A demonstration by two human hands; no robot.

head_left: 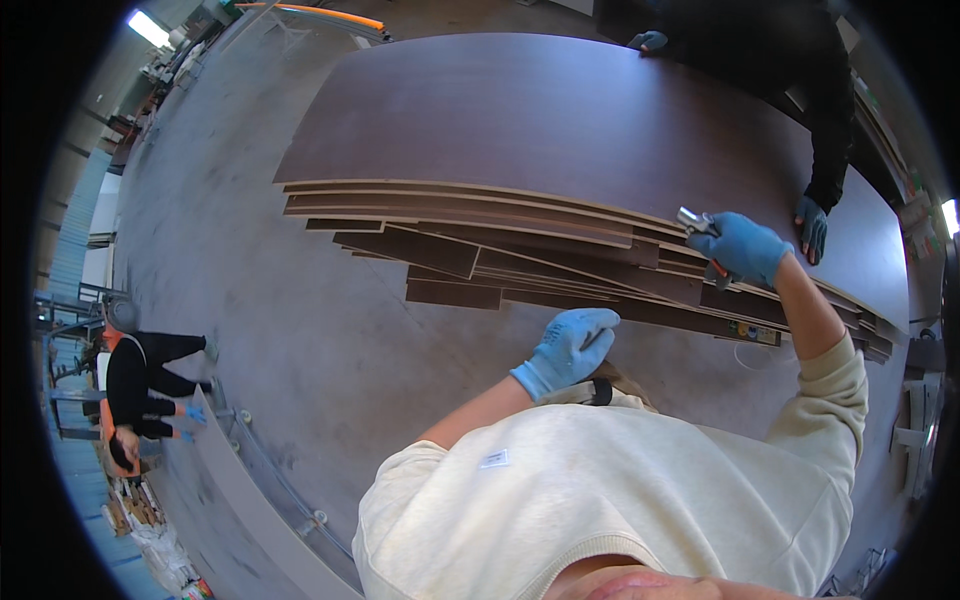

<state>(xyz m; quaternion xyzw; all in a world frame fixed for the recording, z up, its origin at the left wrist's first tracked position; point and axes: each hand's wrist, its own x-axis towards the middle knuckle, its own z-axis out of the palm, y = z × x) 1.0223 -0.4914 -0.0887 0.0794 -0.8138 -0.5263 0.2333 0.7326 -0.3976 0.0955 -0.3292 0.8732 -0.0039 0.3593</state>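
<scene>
Right hand (742, 247) outstretched at two o'clock, gripping a knife (697, 224) against stacked boards (520, 215); left hand (570, 345) loosely curled, empty, at centre above floor (250, 300).

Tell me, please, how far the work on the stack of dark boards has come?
Done: many dark boards lie stacked, edges uneven. In hand: the right hand holds a metal tool at the stack's edge; the left hand hangs free. A co-worker's gloved hand rests on the top board. Left: cannot tell.
</scene>
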